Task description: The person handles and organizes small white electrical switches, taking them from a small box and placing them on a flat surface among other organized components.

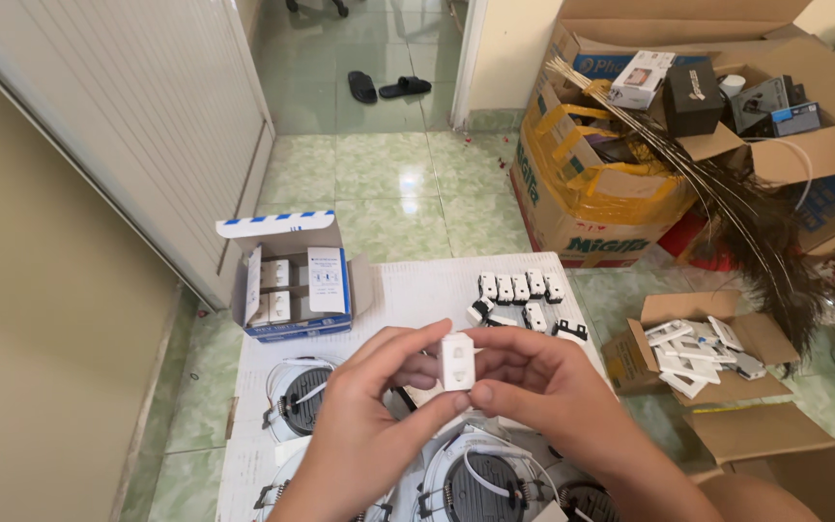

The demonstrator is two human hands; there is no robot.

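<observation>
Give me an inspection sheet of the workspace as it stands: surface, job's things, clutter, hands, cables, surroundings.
Surface: low white table, mostly covered at the near end.
Job's things: small white switch module held over the table; more white modules grouped at the far right; open blue-and-white box at the far left with modules inside.
Clutter: round recessed lamps at the near edge.
Hands: left hand and right hand both pinch the module between fingertips.
Cables: white leads looped over the near lamp.
Surroundings: green tiled floor; cardboard boxes of goods on the right; small carton of white plates; black sandals by the doorway.
</observation>
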